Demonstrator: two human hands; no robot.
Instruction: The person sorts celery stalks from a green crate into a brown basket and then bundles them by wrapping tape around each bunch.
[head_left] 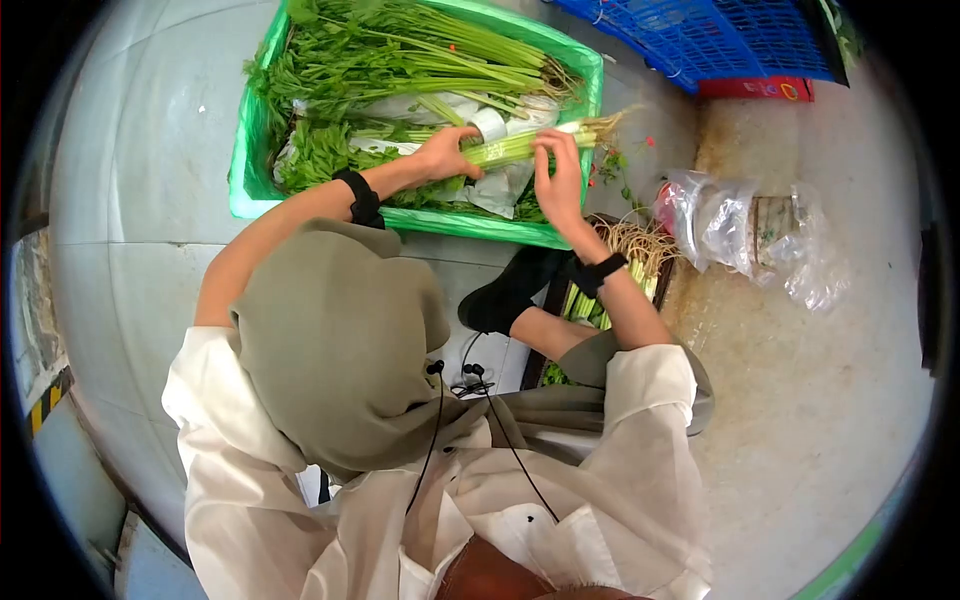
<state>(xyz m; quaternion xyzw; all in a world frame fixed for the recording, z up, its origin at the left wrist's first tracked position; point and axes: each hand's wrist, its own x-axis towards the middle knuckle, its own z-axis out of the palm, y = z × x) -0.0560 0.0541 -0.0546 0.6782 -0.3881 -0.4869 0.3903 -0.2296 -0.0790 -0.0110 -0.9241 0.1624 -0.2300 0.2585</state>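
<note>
A bunch of celery [505, 151] lies across the near side of a green-lined crate, its pale roots pointing right. My left hand [445, 157] is closed around the leafier end of the stalks. Right beside its fingers sits a white roll [488, 124] that looks like tape. Closer to the roots, my right hand [562, 180] has its fingers bent over the same stalks; its fingertips press on them. More celery [470, 60] with leaves and roots fills the far part of the crate [585, 100], and white plastic [508, 190] shows beneath the held bunch.
By my foot, a dark crate [537, 365] holds more rooted stalks [585, 305], partly hidden by my right arm. Clear plastic bags [730, 225] lie on the floor to the right. A blue plastic crate [690, 40] and a red box [750, 89] stand at the back right.
</note>
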